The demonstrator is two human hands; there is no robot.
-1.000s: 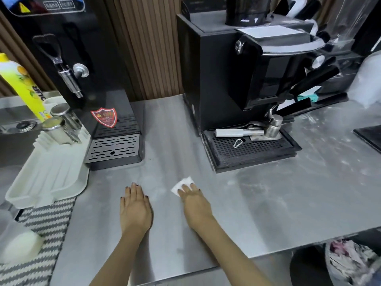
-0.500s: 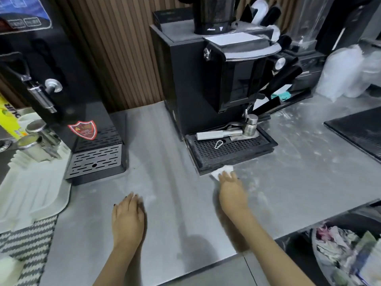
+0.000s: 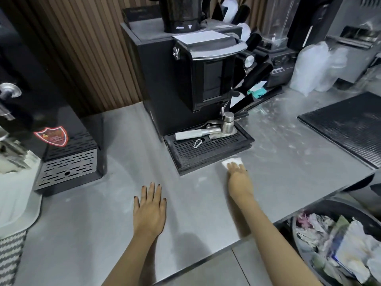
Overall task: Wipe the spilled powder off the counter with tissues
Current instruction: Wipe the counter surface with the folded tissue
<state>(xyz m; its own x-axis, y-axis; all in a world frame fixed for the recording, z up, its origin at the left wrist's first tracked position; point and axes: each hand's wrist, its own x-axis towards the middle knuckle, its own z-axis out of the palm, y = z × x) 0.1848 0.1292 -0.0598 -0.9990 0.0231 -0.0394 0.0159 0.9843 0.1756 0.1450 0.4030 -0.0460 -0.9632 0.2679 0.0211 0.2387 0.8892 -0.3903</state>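
Observation:
My right hand point(image 3: 239, 178) presses a small white tissue point(image 3: 232, 161) flat on the steel counter point(image 3: 206, 213), fingers straight, just off the front right corner of the coffee grinder's drip tray point(image 3: 208, 150). Most of the tissue is under my fingers. My left hand point(image 3: 149, 209) lies flat on the counter, palm down, fingers straight and holding nothing. Pale powder smears point(image 3: 274, 139) streak the counter to the right of the grinder, and fainter ones point(image 3: 201, 179) lie between my hands.
A black coffee grinder point(image 3: 185, 75) stands at the back centre. A black water dispenser with a drip grate point(image 3: 68, 166) is at the left, with a white drying rack point(image 3: 16, 195) beside it. A black mat point(image 3: 346, 129) lies at the right. A full waste bin point(image 3: 340, 244) sits below the counter edge.
My right hand has slid the tissue to the right along the counter, from in front of the tray's left side to past its right corner. The left hand has stayed flat in place.

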